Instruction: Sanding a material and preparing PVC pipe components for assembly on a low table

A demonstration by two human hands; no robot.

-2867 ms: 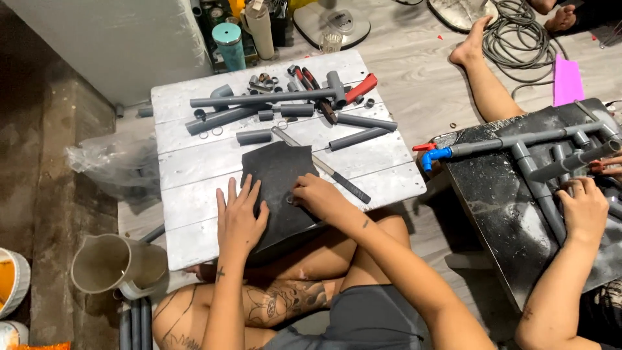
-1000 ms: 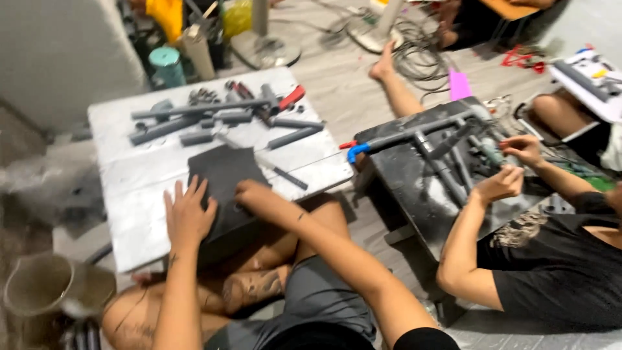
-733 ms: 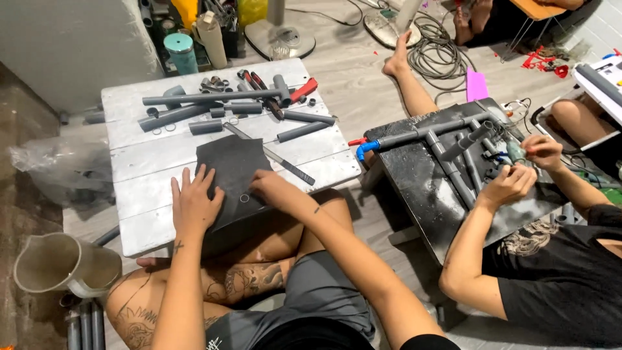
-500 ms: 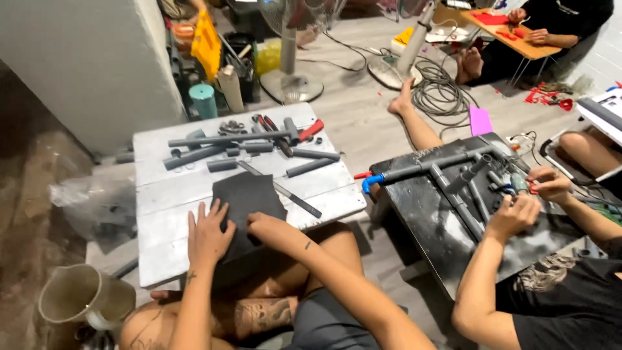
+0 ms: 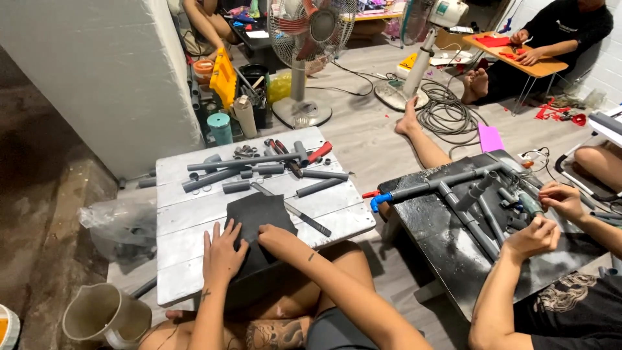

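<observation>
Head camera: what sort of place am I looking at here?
Probably an informal floor-level workshop for pipe assembly. Grey pipe pieces lie on a low white board table, a co-worker beside fits a pipe assembly on a black board, and pedestal fans stand on the bare floor.

A teal cylindrical canister with a paler lid stood on the floor beyond the white table. A tan tube cartridge stood just beside it. A yellow-green plastic packet lay near the fan base

One head-worn camera looks steeply down, close over the low white table.
</observation>
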